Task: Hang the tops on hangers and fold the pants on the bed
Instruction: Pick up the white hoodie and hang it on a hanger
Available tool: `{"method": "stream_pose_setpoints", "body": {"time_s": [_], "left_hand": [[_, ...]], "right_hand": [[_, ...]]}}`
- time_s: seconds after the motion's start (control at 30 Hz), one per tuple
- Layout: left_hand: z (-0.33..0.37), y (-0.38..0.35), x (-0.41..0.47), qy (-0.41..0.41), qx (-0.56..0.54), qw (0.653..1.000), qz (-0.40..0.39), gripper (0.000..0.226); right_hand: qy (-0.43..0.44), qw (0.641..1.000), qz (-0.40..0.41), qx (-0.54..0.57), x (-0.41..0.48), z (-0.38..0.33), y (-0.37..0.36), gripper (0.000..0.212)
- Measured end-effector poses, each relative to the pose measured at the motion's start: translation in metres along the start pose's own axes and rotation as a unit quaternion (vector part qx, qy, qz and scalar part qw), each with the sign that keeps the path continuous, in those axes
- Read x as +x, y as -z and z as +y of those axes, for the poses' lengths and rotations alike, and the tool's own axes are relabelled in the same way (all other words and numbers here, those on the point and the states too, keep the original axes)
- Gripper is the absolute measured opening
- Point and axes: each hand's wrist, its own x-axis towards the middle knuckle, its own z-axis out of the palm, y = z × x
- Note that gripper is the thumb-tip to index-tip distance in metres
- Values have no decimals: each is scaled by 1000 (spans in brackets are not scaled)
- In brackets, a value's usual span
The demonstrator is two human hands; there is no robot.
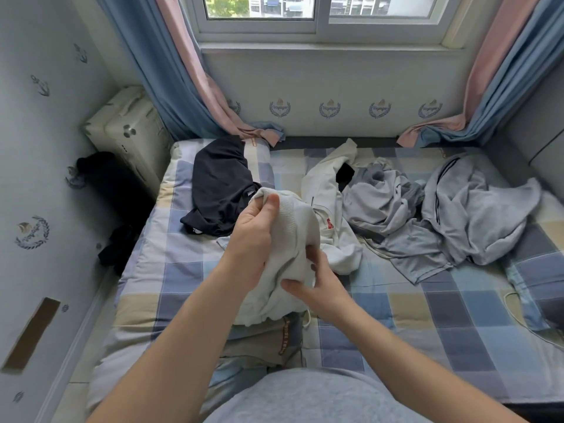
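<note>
— While the left hand (254,236) is clutching the white garment's (294,236) ribbed edge, what's the right hand (320,290) doing?
— Pinching the bunched lower fabric, holding it over the bed's (427,325) near end; bare checked cover is lying open to the right.

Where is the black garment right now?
In the head view, the black garment lies crumpled on the bed, far left side, beside the white garment and just beyond the left hand.
</note>
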Motion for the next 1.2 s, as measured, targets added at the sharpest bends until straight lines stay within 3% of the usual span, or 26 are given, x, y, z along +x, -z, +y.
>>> {"method": "stream_pose_setpoints", "body": {"time_s": [0.03, 0.13, 0.23, 0.33, 0.4, 0.5, 0.6, 0.67, 0.7, 0.77, 0.83, 0.97, 1.03, 1.07, 1.13, 1.2], "left_hand": [[2, -1, 0, 8, -20, 1000, 2, 27], [2, 1, 4, 20, -60, 998, 3, 27], [7, 8, 9, 14, -90, 995, 36, 31], [11, 26, 16, 8, -80, 997, 20, 33], [10, 34, 17, 24, -24, 999, -18, 29], [5, 33, 14, 6, 138, 990, -9, 34], [-5, 21, 0, -89, 336, 935, 68, 71], [-8, 14, -10, -206, 382, 895, 107, 61], [-9, 13, -12, -229, 384, 891, 85, 49], [-6, 11, -11, -174, 391, 903, -17, 38], [-8, 9, -9, -101, 396, 908, -89, 45], [-14, 5, 0, -147, 395, 907, 14, 35], [-15, 8, 11, -102, 410, 906, 26, 23], [-15, 11, 15, -80, 414, 907, 13, 28], [-16, 14, 19, -50, 364, 930, -17, 47], [-14, 18, 18, -27, 262, 965, 1, 49]], "right_hand": [[12, 1000, 28, 6, 1, 0, -1, 87], [82, 992, 81, -60, 6, -4, 5, 17], [113, 985, 99, -84, 8, -8, 15, 34], [110, 985, 121, -60, 12, -18, 31, 35], [99, 989, 107, -4, 13, -27, 40, 31], [106, 989, 89, 50, 15, -43, 47, 30], [113, 983, 94, 110, 14, -72, 48, 30], [115, 977, 102, 149, 16, -97, 49, 30], [119, 974, 105, 164, 18, -110, 50, 30], [136, 967, 103, 188, 20, -133, 51, 30], [158, 959, 99, 214, 20, -150, 50, 31], [178, 950, 102, 237, 24, -165, 49, 28], [168, 950, 109, 241, 28, -162, 46, 28], [159, 951, 110, 242, 29, -158, 45, 27], [145, 956, 99, 233, 30, -145, 43, 22], [129, 964, 76, 217, 29, -123, 47, 16]]}}
